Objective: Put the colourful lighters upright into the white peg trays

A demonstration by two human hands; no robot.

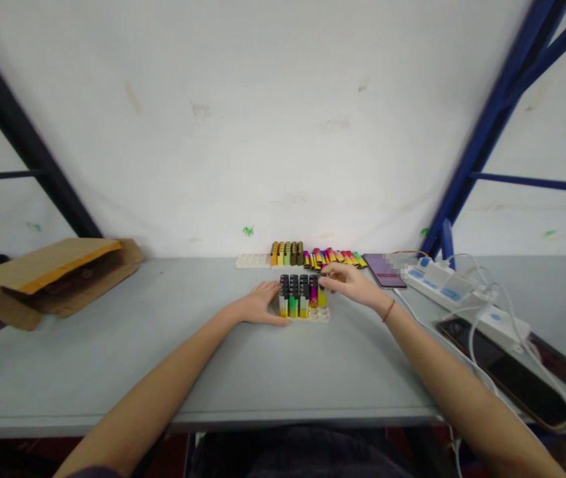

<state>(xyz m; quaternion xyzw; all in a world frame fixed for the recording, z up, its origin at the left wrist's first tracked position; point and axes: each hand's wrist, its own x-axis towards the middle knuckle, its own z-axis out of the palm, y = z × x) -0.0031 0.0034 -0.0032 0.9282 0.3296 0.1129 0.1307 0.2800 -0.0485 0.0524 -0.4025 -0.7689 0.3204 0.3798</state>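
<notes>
Upright lighters (293, 297) with black tops and clear, green and yellow bodies stand in rows in a white holed tray (320, 317). My left hand (259, 304) grips the tray's left side, thumb at the front corner and fingers further back. At the tray's right end my right hand (346, 281) pinches the top of a yellow lighter (322, 297), which is upright in or just over the tray; I cannot tell which. Beside it stands a magenta and yellow lighter (313, 295). Some front holes on the right show no lighter.
Behind are a second white tray (253, 261) partly filled with lighters (287, 253) and a loose pile of colourful lighters (337, 257). To the right lie a phone (382, 271), a power strip (466, 299) with cables and a dark phone (506, 372). A paper bag (58, 275) lies left.
</notes>
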